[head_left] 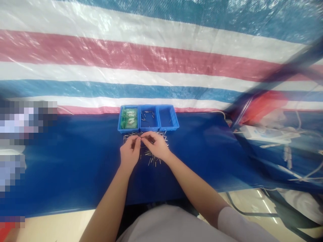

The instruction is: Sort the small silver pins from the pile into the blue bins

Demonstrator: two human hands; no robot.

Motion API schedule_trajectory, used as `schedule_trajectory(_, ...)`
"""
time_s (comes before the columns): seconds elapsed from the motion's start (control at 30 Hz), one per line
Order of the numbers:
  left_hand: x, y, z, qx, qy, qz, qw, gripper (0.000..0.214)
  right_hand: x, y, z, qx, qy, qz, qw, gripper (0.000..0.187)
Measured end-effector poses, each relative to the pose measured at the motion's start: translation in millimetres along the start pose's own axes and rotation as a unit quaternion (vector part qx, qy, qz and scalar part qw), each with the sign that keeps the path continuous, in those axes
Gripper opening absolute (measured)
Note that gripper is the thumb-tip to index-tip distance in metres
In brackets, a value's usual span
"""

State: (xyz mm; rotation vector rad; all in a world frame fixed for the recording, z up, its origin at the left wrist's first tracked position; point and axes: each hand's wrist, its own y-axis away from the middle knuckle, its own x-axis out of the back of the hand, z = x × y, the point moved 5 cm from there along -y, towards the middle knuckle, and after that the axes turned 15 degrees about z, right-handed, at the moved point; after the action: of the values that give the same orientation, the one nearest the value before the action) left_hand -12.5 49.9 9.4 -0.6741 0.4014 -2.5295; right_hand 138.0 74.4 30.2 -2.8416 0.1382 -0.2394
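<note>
beneath left hand (129, 151) and right hand (158, 146), metal pins (153, 159) spread, seemingly for easy reach; fingertips meet, cannot tell if grasping.

Thin metal pins (152, 158): loose pile, var. angles, on tbl (75, 151).

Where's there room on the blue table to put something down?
The blue table has bare room left of the left hand, and more between the right hand and the blurred white things. It's crowded around both hands, where thin pieces lie scattered close to the blue bins.
</note>
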Motion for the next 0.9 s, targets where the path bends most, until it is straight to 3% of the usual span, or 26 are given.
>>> schedule_trajectory(0.9,1.7,0.3,6.9,-0.004,0.009,0.001,1.0,0.026,1.1,0.3,0.7,-0.024,0.01,0.003,1.0,0.017)
